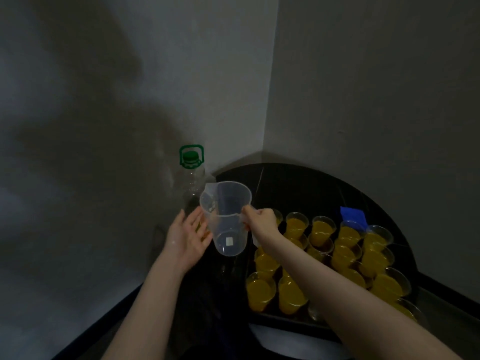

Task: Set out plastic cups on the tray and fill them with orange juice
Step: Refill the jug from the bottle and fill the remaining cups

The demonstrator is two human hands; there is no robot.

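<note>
Nearest, juice-filled plastic cups (pixel 261 291) crowd the tray (pixel 283 319) on the dark surface (pixel 298 185). Beyond, the right hand (pixel 261 223) has its fingers curled round the handle of an empty clear jug (pixel 226 216); the left hand (pixel 188 236), fingers straight, touches its side. Farthest, a green-capped bottle (pixel 191 178) stands near the surface's back corner.

No legible text, brand, number or sign found anywhere in view. The clear jug (pixel 226 216) carries a small pale square sticker on its base — blank or too blurred to read. The bottle (pixel 191 183) with the green cap shows no readable label — lighting is dim.
</note>
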